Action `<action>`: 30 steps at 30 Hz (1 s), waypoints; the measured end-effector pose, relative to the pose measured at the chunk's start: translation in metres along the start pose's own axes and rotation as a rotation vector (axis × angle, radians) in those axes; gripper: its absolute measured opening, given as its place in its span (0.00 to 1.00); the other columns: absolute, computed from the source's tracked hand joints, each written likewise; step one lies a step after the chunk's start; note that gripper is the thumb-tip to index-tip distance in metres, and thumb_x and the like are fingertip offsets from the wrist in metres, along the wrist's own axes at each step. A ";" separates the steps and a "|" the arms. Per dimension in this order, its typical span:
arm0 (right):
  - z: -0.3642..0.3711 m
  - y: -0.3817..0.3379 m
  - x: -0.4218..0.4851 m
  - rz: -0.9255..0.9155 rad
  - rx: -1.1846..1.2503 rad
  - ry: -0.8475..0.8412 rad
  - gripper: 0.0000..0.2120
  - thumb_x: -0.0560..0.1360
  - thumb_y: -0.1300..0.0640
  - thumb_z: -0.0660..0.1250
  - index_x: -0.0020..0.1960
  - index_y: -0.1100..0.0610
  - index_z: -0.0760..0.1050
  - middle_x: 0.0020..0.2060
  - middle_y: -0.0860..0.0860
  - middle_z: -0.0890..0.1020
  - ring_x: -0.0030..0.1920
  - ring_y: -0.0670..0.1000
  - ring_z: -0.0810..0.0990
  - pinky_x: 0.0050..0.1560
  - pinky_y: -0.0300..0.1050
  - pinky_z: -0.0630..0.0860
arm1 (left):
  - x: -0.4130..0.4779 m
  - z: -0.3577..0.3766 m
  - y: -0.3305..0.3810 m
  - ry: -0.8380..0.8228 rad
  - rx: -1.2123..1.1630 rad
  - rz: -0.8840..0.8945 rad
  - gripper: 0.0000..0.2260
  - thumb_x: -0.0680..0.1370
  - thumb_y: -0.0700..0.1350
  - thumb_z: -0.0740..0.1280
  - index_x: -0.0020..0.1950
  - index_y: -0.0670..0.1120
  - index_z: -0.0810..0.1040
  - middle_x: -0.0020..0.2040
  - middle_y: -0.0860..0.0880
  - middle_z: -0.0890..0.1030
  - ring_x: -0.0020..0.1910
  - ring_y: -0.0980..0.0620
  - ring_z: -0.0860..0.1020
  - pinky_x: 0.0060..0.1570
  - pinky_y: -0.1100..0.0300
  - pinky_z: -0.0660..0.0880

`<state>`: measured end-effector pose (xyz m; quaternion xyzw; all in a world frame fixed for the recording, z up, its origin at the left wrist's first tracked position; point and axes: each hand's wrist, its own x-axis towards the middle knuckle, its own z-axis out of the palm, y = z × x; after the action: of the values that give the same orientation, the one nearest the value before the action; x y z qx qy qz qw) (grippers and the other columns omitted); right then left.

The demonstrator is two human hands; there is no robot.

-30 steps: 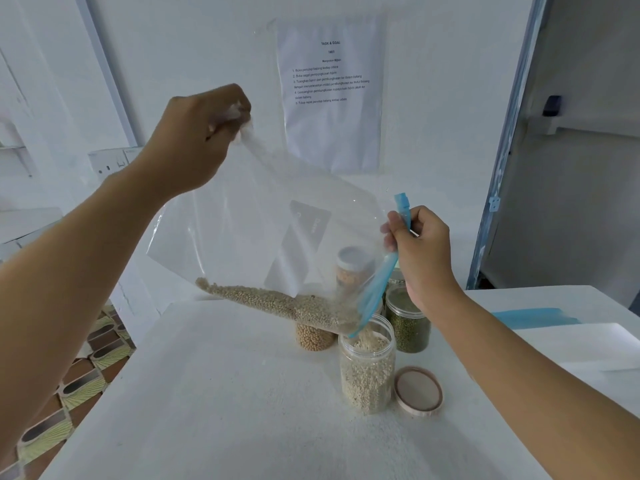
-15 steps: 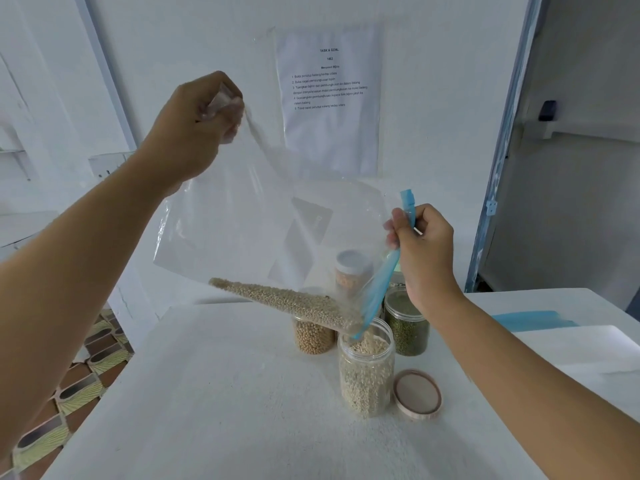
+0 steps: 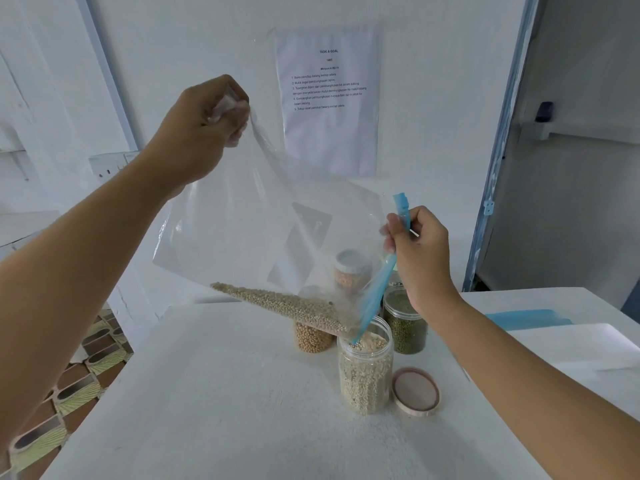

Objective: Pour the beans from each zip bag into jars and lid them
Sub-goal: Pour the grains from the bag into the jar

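Above the white table (image 3: 207,393), a clear zip bag (image 3: 263,230) hangs stretched between both hands. The left hand (image 3: 204,133) is closed around the bag's bunched bottom corner and holds it high, so the plastic slopes down towards the opening. The right hand (image 3: 419,251) sits lower and pinches the blue zip strip (image 3: 381,289) near its upper end. That grip steers the strip's lower tip into the mouth of the open jar (image 3: 365,372).

Pale beans (image 3: 287,308) lie in a narrow wedge along the bag's lower fold and taper down to that tip, which works as a spout. The jar beneath stands upright and looks filled nearly to its rim, so the pour seems close to done. Overflow is probably the main risk if the slope gets any steeper.

Its lid (image 3: 415,393) lies flat on the table just beside the jar on the right hand's side, within easy reach for closing. Behind the open jar stand a jar of yellowish beans (image 3: 313,339) and a jar of green beans (image 3: 405,323). A third jar (image 3: 351,271) shows blurred through the plastic. Further right lies another flat bag (image 3: 526,318) with a blue strip, which looks empty. A printed sheet (image 3: 329,102) hangs on the wall.
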<state>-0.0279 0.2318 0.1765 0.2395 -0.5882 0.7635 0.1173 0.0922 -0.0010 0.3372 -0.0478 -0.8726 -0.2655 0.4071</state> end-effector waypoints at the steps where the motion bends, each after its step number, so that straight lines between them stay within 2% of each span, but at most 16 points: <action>1: 0.000 -0.002 -0.001 -0.010 0.008 0.005 0.11 0.83 0.61 0.65 0.42 0.59 0.69 0.37 0.53 0.80 0.32 0.41 0.75 0.39 0.35 0.74 | 0.000 -0.001 0.000 0.011 -0.012 0.001 0.13 0.85 0.39 0.61 0.43 0.53 0.73 0.42 0.43 0.75 0.36 0.56 0.73 0.33 0.71 0.70; 4: -0.001 -0.005 0.000 -0.027 0.025 0.022 0.11 0.83 0.61 0.65 0.43 0.59 0.70 0.38 0.54 0.80 0.33 0.41 0.76 0.40 0.35 0.75 | -0.002 -0.005 0.000 0.049 -0.044 0.006 0.12 0.85 0.39 0.61 0.44 0.51 0.73 0.43 0.40 0.75 0.37 0.55 0.72 0.34 0.70 0.70; 8: -0.001 -0.001 0.000 0.011 -0.026 -0.025 0.11 0.83 0.61 0.65 0.42 0.58 0.70 0.37 0.53 0.80 0.31 0.41 0.76 0.39 0.35 0.75 | -0.007 -0.001 -0.006 -0.024 -0.011 -0.016 0.12 0.85 0.39 0.61 0.44 0.51 0.73 0.43 0.40 0.75 0.39 0.51 0.72 0.34 0.71 0.69; 12: 0.000 -0.011 0.005 -0.033 -0.003 0.021 0.09 0.83 0.61 0.64 0.44 0.61 0.70 0.38 0.54 0.80 0.32 0.41 0.76 0.39 0.34 0.75 | -0.007 -0.008 -0.003 0.050 -0.064 -0.022 0.13 0.85 0.39 0.60 0.43 0.53 0.72 0.43 0.41 0.74 0.35 0.56 0.72 0.34 0.69 0.68; 16: 0.000 -0.003 0.003 0.009 -0.041 -0.025 0.11 0.83 0.61 0.64 0.43 0.60 0.69 0.36 0.53 0.80 0.31 0.43 0.75 0.39 0.37 0.74 | -0.009 -0.004 -0.006 -0.004 -0.047 -0.027 0.13 0.85 0.38 0.60 0.44 0.52 0.72 0.41 0.44 0.74 0.36 0.56 0.72 0.34 0.70 0.69; 21: -0.001 -0.008 0.008 -0.013 -0.009 0.037 0.10 0.83 0.61 0.64 0.43 0.60 0.70 0.37 0.54 0.80 0.31 0.42 0.75 0.39 0.36 0.75 | -0.002 -0.008 -0.002 0.041 -0.065 -0.007 0.13 0.84 0.38 0.61 0.43 0.52 0.73 0.39 0.49 0.75 0.35 0.58 0.72 0.34 0.69 0.69; 25: -0.004 0.000 0.002 0.015 -0.043 0.003 0.11 0.83 0.61 0.64 0.42 0.59 0.69 0.36 0.53 0.80 0.30 0.42 0.75 0.39 0.37 0.74 | -0.007 0.000 -0.003 -0.005 -0.039 0.005 0.12 0.84 0.38 0.60 0.44 0.51 0.72 0.40 0.46 0.74 0.35 0.57 0.71 0.34 0.70 0.69; 30: -0.003 -0.013 0.012 -0.039 0.009 0.059 0.11 0.83 0.61 0.64 0.42 0.58 0.69 0.37 0.55 0.79 0.32 0.42 0.76 0.39 0.36 0.75 | 0.000 -0.008 0.008 0.067 -0.062 0.032 0.12 0.84 0.38 0.60 0.44 0.52 0.72 0.40 0.48 0.74 0.35 0.59 0.72 0.35 0.70 0.70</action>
<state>-0.0329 0.2368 0.1927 0.2289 -0.5764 0.7703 0.1485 0.1001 0.0017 0.3443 -0.0656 -0.8490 -0.2872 0.4386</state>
